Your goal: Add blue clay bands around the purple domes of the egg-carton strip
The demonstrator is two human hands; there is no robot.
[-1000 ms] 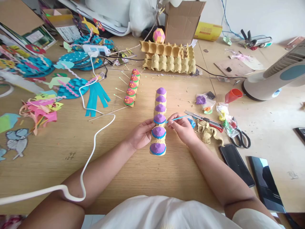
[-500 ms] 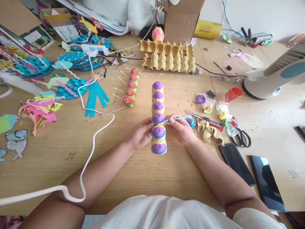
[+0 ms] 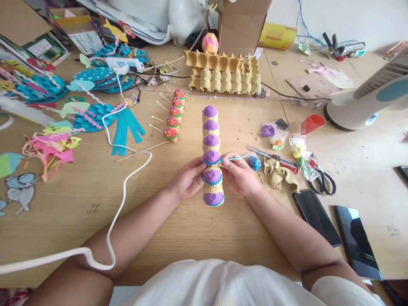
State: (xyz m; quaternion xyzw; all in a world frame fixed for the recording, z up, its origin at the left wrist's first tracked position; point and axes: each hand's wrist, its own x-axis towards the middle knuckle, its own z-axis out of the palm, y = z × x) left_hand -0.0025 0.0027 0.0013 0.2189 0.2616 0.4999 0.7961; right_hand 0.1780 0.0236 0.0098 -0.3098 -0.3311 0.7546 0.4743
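Observation:
In the head view, a strip of egg carton (image 3: 211, 146) points away from me, its row of bumps capped with purple clay. Blue edging runs along the front of the three nearest caps. My left hand (image 3: 190, 177) pinches the carton's left side near the fourth cap from the far end. On the other side, my right hand (image 3: 239, 175) has thumb and fingers closed on a thin blue strip (image 3: 236, 158), whose inner end meets the edge of that same cap. I cannot tell whether the right fingers also touch the carton.
A red-and-green carton caterpillar (image 3: 174, 117) stands left, past a white cable (image 3: 126, 191). More egg carton (image 3: 229, 80) lies behind. Right are blue clay (image 3: 254, 162), a utility knife (image 3: 270, 156), scissors (image 3: 325, 182), a red cup (image 3: 312, 124) and two phones (image 3: 317, 216).
The right hand has shifted slightly toward the carton, and less of the blue strip sticks out to the right. The left hand keeps its hold on the carton.

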